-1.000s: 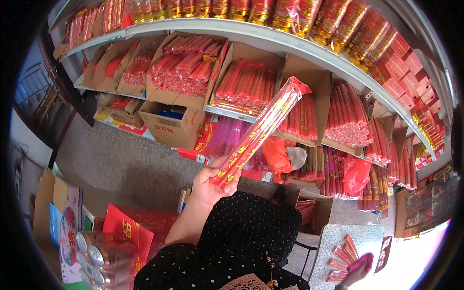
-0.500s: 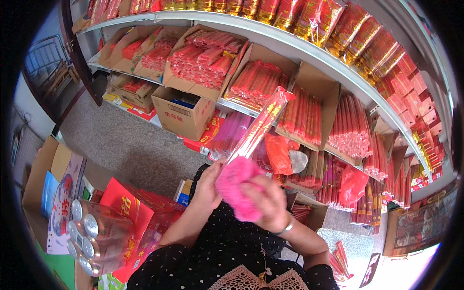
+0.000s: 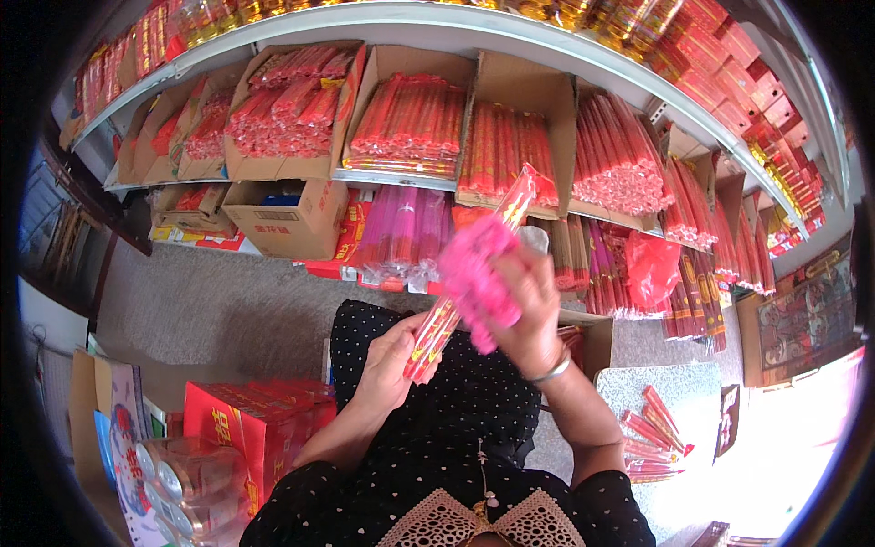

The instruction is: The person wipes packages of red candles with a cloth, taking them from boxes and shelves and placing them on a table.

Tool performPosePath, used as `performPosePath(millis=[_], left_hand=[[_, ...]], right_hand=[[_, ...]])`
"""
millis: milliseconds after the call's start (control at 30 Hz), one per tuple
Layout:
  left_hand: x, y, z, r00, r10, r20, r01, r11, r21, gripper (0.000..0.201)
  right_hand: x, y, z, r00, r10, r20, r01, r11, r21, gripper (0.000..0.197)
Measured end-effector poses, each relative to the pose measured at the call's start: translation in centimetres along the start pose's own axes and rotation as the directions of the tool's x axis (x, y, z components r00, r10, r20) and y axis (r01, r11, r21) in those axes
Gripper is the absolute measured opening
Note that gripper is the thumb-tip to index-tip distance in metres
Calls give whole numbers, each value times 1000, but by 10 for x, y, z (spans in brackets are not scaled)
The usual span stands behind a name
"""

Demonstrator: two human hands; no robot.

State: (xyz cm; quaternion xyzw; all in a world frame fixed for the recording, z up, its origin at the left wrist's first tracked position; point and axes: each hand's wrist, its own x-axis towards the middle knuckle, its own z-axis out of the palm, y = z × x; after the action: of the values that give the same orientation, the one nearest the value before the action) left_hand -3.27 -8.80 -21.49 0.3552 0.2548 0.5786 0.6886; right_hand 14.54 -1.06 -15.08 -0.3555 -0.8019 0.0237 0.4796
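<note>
My left hand is closed around the lower part of a long, slim red-and-gold packet in shiny film. It looks like a packet of incense sticks and tilts up to the right, its upper end in front of the shelf. A fluffy bright pink cloth is bunched in my right hand and lies against the middle of the packet, covering that stretch. Motion blurs the right fingers, but they are curled on the cloth.
Cardboard boxes of similar red packets line the shelf ahead. More packets lie on a speckled table at the right. A red carton and a wrapped pack of cans stand at lower left.
The view has swung right. The pink cloth has moved up the packet from near my left hand, baring its lower end. That end now shows beside my left thumb.
</note>
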Motion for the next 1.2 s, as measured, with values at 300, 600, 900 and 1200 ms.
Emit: performPosePath(millis=[300,600,900,1200], left_hand=[[0,-6,-1,1000,-8,21,10,997,-75,59],[10,-3,-14,997,36,-73,-44,993,-109,62],[3,1,-6,999,-48,-23,50,990,135,75],[8,11,-15,996,-81,46,86,990,-110,63]], right_hand=[[15,30,-7,982,174,-77,-170,984,53,42],[-44,-34,15,931,-233,280,164,955,249,48],[29,55,-20,980,181,-83,-187,981,-60,41],[-10,80,-1,658,750,-68,-219,276,936,36]])
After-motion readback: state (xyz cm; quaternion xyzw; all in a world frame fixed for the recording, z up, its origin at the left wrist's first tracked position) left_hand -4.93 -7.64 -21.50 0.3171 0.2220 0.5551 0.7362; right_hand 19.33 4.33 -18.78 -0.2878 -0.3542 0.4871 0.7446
